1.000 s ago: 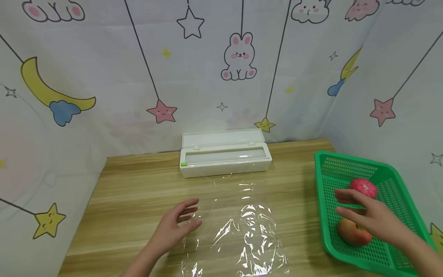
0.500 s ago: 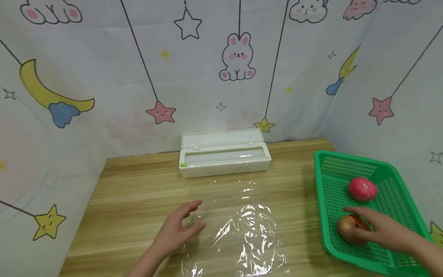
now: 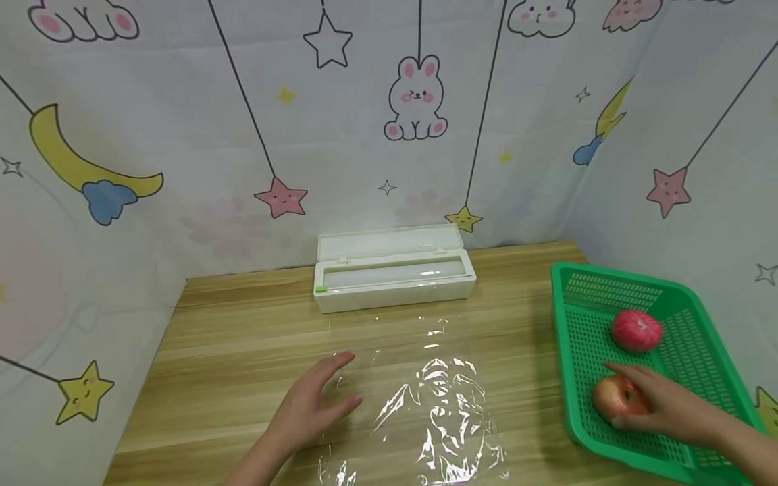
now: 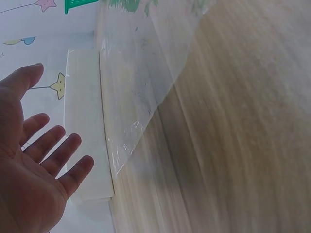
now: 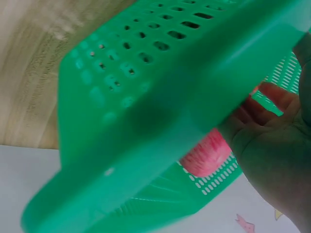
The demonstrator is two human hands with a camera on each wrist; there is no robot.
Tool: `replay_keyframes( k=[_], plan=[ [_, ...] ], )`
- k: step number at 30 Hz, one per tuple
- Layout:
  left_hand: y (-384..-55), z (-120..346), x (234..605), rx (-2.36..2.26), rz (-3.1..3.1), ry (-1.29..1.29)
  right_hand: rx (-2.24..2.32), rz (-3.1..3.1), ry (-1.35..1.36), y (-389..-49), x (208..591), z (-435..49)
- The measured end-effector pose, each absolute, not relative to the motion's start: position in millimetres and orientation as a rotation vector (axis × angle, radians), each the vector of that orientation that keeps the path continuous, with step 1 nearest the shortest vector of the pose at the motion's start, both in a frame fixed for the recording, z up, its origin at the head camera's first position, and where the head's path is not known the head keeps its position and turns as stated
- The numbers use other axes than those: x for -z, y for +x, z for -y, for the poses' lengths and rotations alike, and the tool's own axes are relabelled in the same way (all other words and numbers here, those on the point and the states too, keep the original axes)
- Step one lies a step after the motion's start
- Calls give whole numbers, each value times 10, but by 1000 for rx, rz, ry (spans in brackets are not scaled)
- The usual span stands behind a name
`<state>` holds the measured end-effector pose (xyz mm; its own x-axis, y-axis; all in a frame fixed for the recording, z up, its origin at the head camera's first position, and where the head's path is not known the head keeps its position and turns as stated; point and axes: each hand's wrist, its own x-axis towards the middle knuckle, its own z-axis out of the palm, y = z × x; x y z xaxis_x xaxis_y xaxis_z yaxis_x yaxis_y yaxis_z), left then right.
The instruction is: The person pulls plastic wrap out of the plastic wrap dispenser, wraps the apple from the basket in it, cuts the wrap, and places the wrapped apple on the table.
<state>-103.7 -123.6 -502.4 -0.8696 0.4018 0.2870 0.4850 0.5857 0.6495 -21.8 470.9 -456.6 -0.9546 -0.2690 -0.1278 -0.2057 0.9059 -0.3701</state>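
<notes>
A red-and-yellow apple [image 3: 612, 397] lies in the green basket [image 3: 562, 351] on the right in the head view. My right hand [image 3: 677, 412] reaches into the basket and holds this apple, thumb on its near side and fingers on the far side. In the right wrist view the basket wall hides most of the right hand's [image 5: 272, 155] grip. A pink streaked round fruit [image 3: 636, 331] sits behind the apple. My left hand [image 3: 304, 412] hovers with fingers spread beside a sheet of clear cling film [image 3: 413, 398] laid on the table, and holds nothing.
At the back of the wooden table [image 3: 231, 331] stands a white cling film dispenser [image 3: 398, 293], its lid raised, with the film running out of its front. White curtains [image 3: 243, 135] with cartoon prints enclose the table at the back and sides.
My right hand has come down from above the basket onto the apple and closed round it. The apple has turned slightly, showing its stem hollow. My left hand has barely shifted.
</notes>
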Motion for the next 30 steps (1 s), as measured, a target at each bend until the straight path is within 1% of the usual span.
replay_keyframes(
  k=[9, 17, 25, 30],
  plan=[
    [-1019, 1271, 5051, 1150, 2711, -748, 546, -2866, -295, -213, 4645, -4847],
    [-1008, 1293, 5062, 1153, 2692, -752, 602, -2900, -263, -194, 4694, -4862],
    [-1011, 1309, 5092, 1158, 2684, -748, 577, -2898, -174, -228, 4557, -4796],
    [-1008, 1320, 5096, 1168, 2680, -746, 602, -2975, -225, -263, 4415, -4717]
  ],
)
